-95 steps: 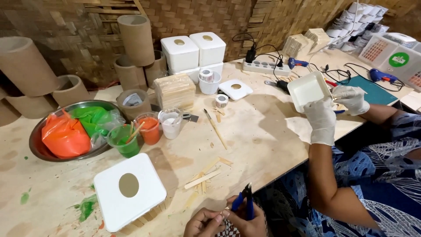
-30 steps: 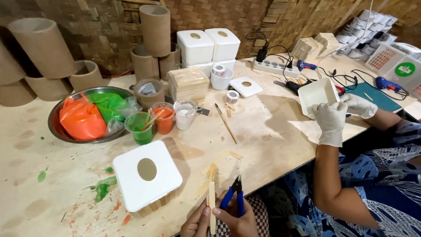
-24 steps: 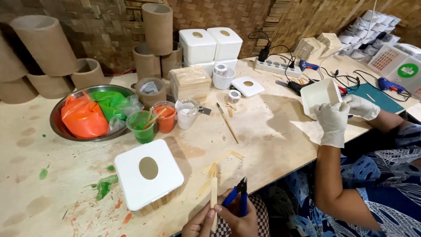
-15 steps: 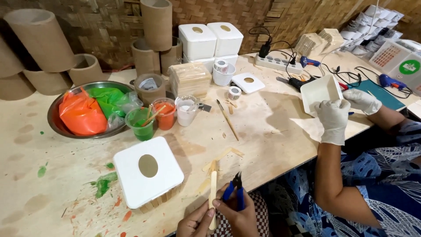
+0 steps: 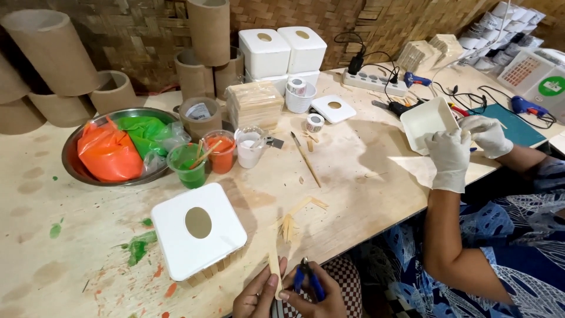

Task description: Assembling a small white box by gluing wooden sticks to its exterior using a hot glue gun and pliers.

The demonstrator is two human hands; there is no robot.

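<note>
At the table's near edge my left hand (image 5: 257, 294) pinches a flat wooden stick (image 5: 274, 265) upright, while my right hand (image 5: 315, 297) is closed around blue-handled pliers (image 5: 307, 278) just beside it. Left of the stick sits a white square box (image 5: 197, 229) with a round hole. Behind it, a steel bowl (image 5: 73, 168) holds orange and green bags; a green cup (image 5: 187, 166) and an orange cup (image 5: 220, 152) hold paint and sticks.
</note>
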